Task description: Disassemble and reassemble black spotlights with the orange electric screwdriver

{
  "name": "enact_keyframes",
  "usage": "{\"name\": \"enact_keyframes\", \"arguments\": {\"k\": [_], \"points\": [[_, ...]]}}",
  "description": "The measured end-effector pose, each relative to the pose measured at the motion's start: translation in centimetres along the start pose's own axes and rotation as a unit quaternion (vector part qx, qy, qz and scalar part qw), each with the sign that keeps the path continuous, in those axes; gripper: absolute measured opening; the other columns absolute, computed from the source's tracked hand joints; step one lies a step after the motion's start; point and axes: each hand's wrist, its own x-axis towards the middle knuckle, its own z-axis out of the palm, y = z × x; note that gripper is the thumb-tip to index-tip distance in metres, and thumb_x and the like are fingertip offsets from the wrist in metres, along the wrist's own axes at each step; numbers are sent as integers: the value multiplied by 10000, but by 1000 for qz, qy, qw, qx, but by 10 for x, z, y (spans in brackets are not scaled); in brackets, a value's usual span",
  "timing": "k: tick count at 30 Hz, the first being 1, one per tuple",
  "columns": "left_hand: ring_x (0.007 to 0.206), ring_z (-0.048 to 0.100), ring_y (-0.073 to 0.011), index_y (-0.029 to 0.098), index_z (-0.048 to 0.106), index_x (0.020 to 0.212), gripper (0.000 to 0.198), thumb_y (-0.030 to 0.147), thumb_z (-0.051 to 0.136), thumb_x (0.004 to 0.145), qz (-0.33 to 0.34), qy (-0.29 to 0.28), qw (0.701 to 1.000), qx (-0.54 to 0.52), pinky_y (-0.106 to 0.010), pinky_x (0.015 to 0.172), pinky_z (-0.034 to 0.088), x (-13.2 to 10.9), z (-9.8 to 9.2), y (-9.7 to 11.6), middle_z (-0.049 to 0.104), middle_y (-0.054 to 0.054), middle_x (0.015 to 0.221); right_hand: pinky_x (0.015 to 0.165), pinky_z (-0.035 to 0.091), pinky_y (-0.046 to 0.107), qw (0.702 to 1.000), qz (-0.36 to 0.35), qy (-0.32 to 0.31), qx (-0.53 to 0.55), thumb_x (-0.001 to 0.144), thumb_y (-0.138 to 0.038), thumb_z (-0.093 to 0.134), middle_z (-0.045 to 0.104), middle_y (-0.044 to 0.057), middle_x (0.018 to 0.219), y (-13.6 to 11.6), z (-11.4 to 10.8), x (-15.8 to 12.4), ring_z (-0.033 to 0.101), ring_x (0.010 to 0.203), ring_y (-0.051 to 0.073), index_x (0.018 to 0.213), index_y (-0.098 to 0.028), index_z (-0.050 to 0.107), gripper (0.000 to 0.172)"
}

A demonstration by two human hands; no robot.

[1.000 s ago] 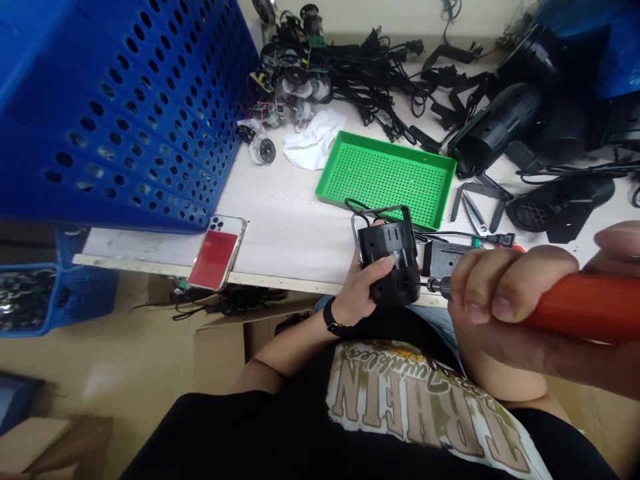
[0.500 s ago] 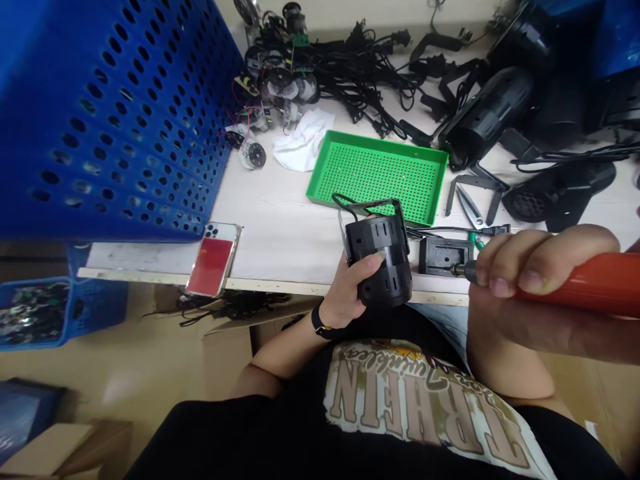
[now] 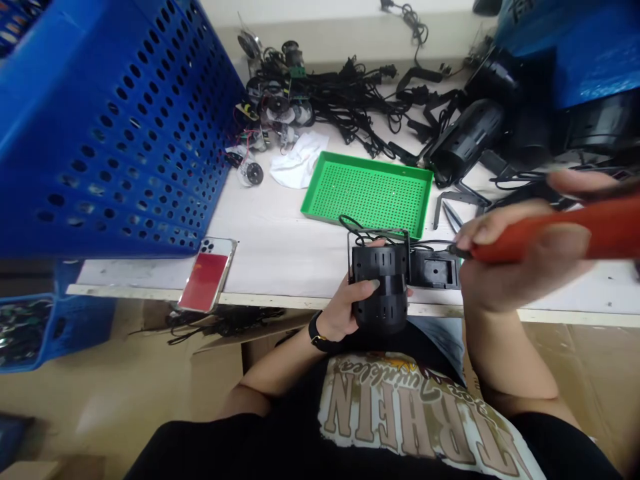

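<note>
Head view: the left hand (image 3: 345,310) curls around a black cylindrical housing (image 3: 381,290), thumb pressed along its side, holding it over the near edge of the worktop (image 3: 270,247). A thin U-shaped bracket (image 3: 405,233) arches from the housing's far end. The right hand (image 3: 493,283), blurred, is closed around a red-handled driver (image 3: 515,241); its tip is apart from the housing, near a black rectangular case (image 3: 434,269) that lies by the near edge, just right of the housing. Beyond the housing sits a green perforated tray (image 3: 367,193). A phone (image 3: 205,273) overhangs the near edge toward the left corner, beside a big blue basket (image 3: 60,120). Black cables (image 3: 345,93) are heaped along the far edge.
</note>
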Motion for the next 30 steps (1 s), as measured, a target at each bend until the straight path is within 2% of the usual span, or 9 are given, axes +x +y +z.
{"name": "enact_keyframes", "arguments": {"k": [5,9,12,17,21,23,25,28,30], "points": [[1037,788,-334,264,534,1514,894,445,895,716,2,-22,1000,-14,-393,763,659,-1,-7,-6,762,-135,1210,772,568,439,985,28,-109,-133,884,-638,739,631,-16,812,21,1,34,606,722,208,1188,-365,561,446],[1069,770,-316,258,541,1511,918,463,900,691,17,-21,999,-30,-387,785,659,-1,-5,-5,737,-154,1300,1104,530,576,973,-22,-146,-180,909,-607,714,657,78,1343,34,-14,36,650,1256,308,1395,-345,525,583],[1093,765,-337,235,560,1493,952,492,916,650,27,0,999,-18,-427,852,654,0,-4,-3,745,-162,1301,1211,468,602,970,-31,-115,-213,941,-525,701,527,96,1558,38,-27,10,539,1463,318,1476,-348,489,603],[1206,730,-347,253,563,1488,944,518,929,658,65,41,997,5,-479,997,616,5,-4,-7,763,-119,1262,1136,562,514,971,111,-148,-148,986,-462,666,623,90,1449,28,-46,-65,653,1305,259,1407,-343,564,450],[1381,632,-295,327,507,1535,860,594,861,798,139,76,986,56,-440,1156,525,7,3,-23,727,-68,1368,1119,586,568,938,166,-243,-182,816,-595,838,514,126,1612,14,-43,-102,595,1421,337,1565,-363,430,884],[1469,559,-284,337,464,1576,851,595,828,851,139,44,984,107,-441,1238,449,5,7,-29,687,-71,1449,1179,537,612,936,115,-226,-244,696,-555,944,544,137,1587,6,-43,-101,578,1446,369,1562,-350,445,1020],[1526,499,-309,349,416,1615,967,540,896,797,120,-21,983,141,-479,1282,395,2,11,-31,626,-81,1539,1172,538,620,939,57,-194,-278,677,-490,967,638,124,1484,-6,-54,-90,635,1381,370,1495,-342,532,938],[1587,410,-345,394,384,1643,1033,463,931,769,105,-159,963,192,-548,1325,307,-3,13,-23,507,-72,1662,1074,590,614,951,21,-161,-263,673,-473,948,719,109,1369,-34,-94,-66,720,1231,384,1410,-350,639,808],[1536,473,-350,365,514,1578,803,426,865,858,87,-229,937,249,-556,1308,323,-5,13,-14,559,-89,1609,1011,598,608,964,11,-122,-237,638,-538,926,738,132,1312,-57,-128,-54,740,1154,420,1388,-346,678,813]]}}
